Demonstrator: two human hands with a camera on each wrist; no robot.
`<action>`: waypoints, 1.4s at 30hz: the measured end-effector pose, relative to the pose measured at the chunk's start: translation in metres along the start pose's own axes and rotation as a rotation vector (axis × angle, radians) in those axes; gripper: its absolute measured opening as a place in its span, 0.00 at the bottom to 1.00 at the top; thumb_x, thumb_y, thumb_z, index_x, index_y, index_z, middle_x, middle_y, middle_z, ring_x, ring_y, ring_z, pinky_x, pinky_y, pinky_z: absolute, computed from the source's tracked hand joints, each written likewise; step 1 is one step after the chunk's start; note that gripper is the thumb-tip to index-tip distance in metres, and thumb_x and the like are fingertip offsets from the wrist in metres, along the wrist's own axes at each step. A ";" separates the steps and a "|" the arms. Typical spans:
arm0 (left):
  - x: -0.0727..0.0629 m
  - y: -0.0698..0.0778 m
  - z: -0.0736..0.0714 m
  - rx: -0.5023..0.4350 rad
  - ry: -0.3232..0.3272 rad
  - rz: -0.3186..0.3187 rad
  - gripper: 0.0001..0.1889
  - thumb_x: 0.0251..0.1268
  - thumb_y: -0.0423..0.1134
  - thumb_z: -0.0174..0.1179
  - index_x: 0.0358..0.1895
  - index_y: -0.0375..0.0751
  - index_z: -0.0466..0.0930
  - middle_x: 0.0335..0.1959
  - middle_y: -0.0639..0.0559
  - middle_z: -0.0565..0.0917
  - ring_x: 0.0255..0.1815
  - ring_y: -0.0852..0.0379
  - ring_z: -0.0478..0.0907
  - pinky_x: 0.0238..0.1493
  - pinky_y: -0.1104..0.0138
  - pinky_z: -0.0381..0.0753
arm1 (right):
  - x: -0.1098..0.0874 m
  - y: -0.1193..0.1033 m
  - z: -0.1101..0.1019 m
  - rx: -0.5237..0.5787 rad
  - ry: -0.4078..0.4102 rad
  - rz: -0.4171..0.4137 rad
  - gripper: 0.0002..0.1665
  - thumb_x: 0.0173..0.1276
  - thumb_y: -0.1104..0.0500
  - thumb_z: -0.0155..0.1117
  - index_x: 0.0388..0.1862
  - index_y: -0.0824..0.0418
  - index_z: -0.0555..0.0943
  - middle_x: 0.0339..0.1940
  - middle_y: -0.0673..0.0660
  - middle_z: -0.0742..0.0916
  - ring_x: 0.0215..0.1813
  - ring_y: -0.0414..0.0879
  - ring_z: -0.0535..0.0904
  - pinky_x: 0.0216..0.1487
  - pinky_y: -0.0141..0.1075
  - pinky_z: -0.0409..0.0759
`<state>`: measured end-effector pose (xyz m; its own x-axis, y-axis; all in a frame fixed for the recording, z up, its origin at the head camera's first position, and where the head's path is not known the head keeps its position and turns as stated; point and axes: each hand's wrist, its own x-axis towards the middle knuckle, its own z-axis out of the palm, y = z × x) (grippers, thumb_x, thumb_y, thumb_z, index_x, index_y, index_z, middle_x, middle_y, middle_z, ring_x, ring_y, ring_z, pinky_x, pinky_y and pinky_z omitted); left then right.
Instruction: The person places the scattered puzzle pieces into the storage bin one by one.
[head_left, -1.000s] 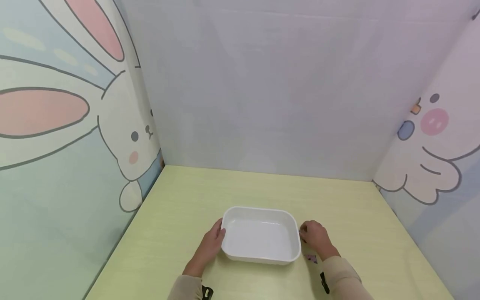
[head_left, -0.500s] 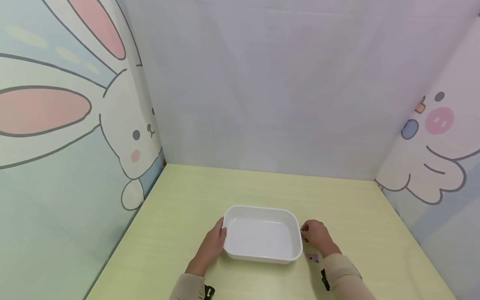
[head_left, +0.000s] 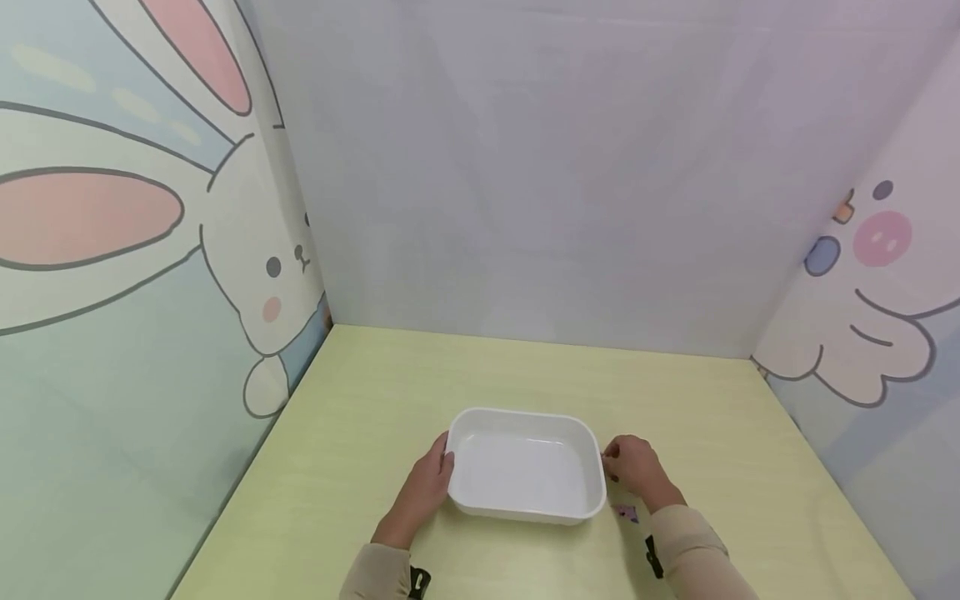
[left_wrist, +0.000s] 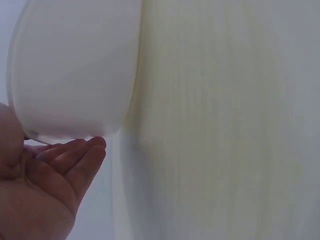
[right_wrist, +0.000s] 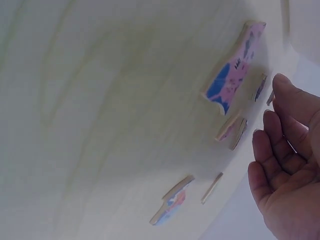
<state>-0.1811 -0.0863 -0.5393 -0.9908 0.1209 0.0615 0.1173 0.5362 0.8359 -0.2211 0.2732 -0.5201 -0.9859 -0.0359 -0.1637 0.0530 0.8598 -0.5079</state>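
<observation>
In the head view a white rectangular dish [head_left: 527,467] stands in the front middle of the table. At its left end my left hand [head_left: 422,487] grips the rim, thumb on top and fingers under it; the left wrist view shows those fingertips against the dish's outer wall [left_wrist: 75,70]. Beside the dish's right end my right hand [head_left: 636,468] has curled fingers. In the right wrist view the thumb and forefinger pinch a thin puzzle piece [right_wrist: 270,97], mostly hidden by them. A larger pink and blue puzzle piece [right_wrist: 235,75] lies on the table close by.
Several more puzzle pieces lie by the right hand, among them a blue and pink one [right_wrist: 172,201] and a thin one seen edge-on [right_wrist: 212,188]. The pale yellow table [head_left: 420,358] ends at a grey back curtain [head_left: 525,167]. Printed cartoon panels flank it.
The whole head view has shifted slightly. Both hands keep their places at the two ends of the dish, and the dish stays where it was on the table.
</observation>
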 end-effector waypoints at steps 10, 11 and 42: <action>0.002 -0.001 -0.004 -0.001 0.016 0.000 0.24 0.78 0.37 0.44 0.72 0.30 0.60 0.66 0.34 0.70 0.66 0.39 0.67 0.64 0.45 0.65 | 0.006 -0.016 -0.020 -0.053 0.088 -0.094 0.10 0.64 0.61 0.69 0.36 0.69 0.82 0.33 0.57 0.82 0.37 0.53 0.79 0.38 0.47 0.81; 0.002 -0.002 -0.005 -0.002 0.016 -0.001 0.24 0.78 0.36 0.44 0.72 0.30 0.60 0.66 0.34 0.70 0.66 0.39 0.68 0.64 0.45 0.66 | 0.006 -0.019 -0.022 -0.049 0.094 -0.100 0.10 0.64 0.61 0.69 0.36 0.69 0.82 0.34 0.57 0.82 0.37 0.53 0.79 0.38 0.48 0.81; 0.001 -0.002 -0.001 -0.038 -0.009 0.015 0.24 0.79 0.38 0.43 0.72 0.31 0.60 0.65 0.33 0.72 0.63 0.39 0.70 0.62 0.45 0.68 | 0.024 -0.142 0.006 -0.152 0.025 -0.272 0.06 0.62 0.58 0.72 0.29 0.58 0.83 0.29 0.50 0.80 0.35 0.45 0.76 0.38 0.40 0.78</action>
<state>-0.1822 -0.0886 -0.5401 -0.9882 0.1363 0.0698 0.1297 0.5025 0.8548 -0.2515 0.1472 -0.4566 -0.9643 -0.2641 -0.0179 -0.2355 0.8868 -0.3976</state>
